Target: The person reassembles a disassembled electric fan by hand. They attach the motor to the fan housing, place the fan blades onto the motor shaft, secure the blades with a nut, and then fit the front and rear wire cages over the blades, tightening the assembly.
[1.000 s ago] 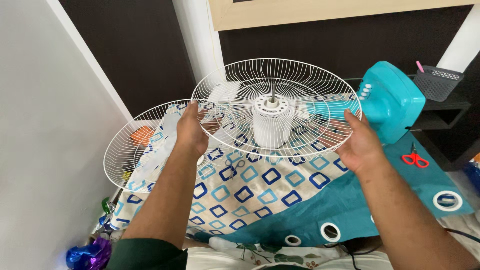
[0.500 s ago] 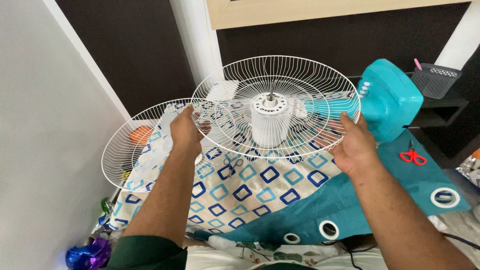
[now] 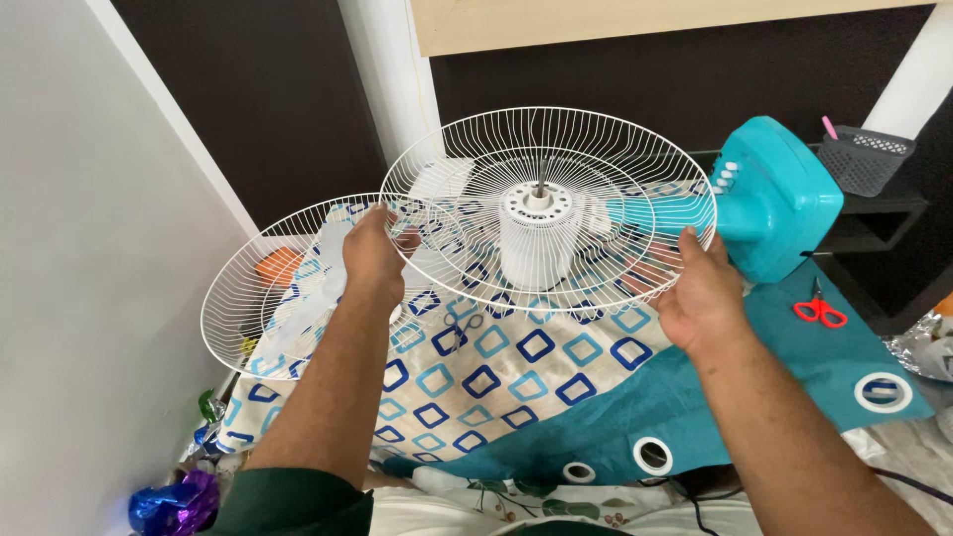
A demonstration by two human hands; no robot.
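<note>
The wire fan guard (image 3: 548, 203) and the second guard (image 3: 298, 283) beside it are white, as is the ribbed motor housing (image 3: 537, 243). The fan base (image 3: 779, 199) is turquoise, and the cloth (image 3: 496, 382) shows blue and light-blue squares on cream, bordered in teal with white eyelets. The scissors (image 3: 820, 310) have red handles, the small basket (image 3: 874, 159) is dark grey, and the crumpled foil (image 3: 179, 501) is shiny purple-blue.

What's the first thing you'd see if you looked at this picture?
A big round white wire fan guard in the middle, gripped at its rim by the left hand and the right hand. A second white wire guard lies lower left, and a bright teal fan base sits at the right.
</note>
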